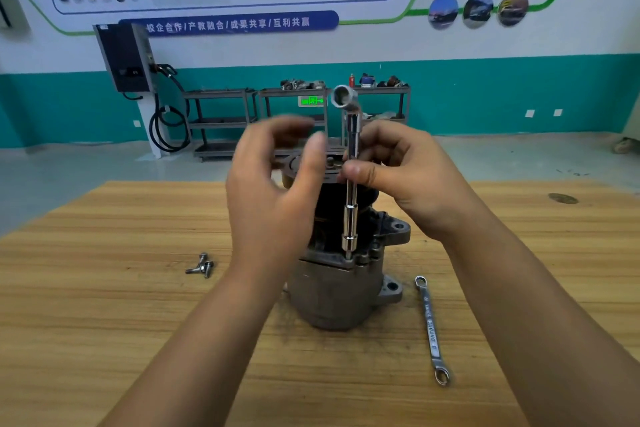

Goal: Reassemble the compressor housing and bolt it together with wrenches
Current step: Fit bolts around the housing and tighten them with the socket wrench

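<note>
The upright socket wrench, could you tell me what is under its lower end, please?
The socket wrench stands on the flange of the compressor housing. Any bolt head beneath is covered by the socket.

Counting one compressor housing (332,291), standing on one wooden table (104,305). Counting two wrenches: one L-shaped socket wrench (350,218) and one ring spanner (431,326). Lying loose at the left, seemingly two bolts (203,263), touching and crossing, so leaving the count uncertain. Showing above the housing, two hands: one left hand (273,191), one right hand (408,177). Standing against the far wall, three shelf carts (221,121) and one wall-mounted black box (124,57). Hanging higher, three round pictures (478,10). Sitting low on the right of that wall, two small white sockets (530,113).
</note>
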{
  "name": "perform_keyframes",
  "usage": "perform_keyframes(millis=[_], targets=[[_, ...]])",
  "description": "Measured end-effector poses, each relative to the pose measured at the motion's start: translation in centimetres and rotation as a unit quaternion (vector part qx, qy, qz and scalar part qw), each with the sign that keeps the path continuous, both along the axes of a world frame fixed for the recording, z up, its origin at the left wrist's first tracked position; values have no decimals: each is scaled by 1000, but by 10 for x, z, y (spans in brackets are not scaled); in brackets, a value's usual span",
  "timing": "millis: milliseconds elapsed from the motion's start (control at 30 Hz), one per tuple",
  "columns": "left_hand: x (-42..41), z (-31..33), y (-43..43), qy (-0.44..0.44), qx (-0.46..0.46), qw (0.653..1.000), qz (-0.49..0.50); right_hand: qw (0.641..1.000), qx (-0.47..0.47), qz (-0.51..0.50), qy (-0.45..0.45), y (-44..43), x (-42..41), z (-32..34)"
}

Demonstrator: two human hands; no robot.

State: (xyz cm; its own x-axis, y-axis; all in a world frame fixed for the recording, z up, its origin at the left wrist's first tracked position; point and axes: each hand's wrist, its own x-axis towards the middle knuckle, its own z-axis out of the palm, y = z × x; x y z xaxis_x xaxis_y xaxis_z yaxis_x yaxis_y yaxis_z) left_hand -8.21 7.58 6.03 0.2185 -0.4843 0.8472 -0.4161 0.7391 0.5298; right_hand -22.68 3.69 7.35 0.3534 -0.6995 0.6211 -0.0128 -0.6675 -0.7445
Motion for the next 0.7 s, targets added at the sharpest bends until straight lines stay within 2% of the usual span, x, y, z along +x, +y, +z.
perform_keyframes(millis=[67, 133, 267, 433, 533, 700], targets=[[-3, 20, -5, -10, 34, 998, -52, 1000, -9, -19, 9, 0, 2, -1], [-7, 31, -10, -42, 60, 996, -60, 999, -16, -32, 11, 0, 3, -2], [-12, 31, -16, 33, 120, 980, -152, 999, 1, -48, -6, -2, 3, -3], [-9, 30, -19, -6, 161, 976, -143, 999, 18, -27, 8, -2, 4, -5], [-5, 31, -18, 3, 187, 965, -183, 999, 42, 11, 30, -2, -2, -3], [-3, 31, -19, -9, 195, 961, -196, 999, 23, -36, 13, -1, 4, -5]])
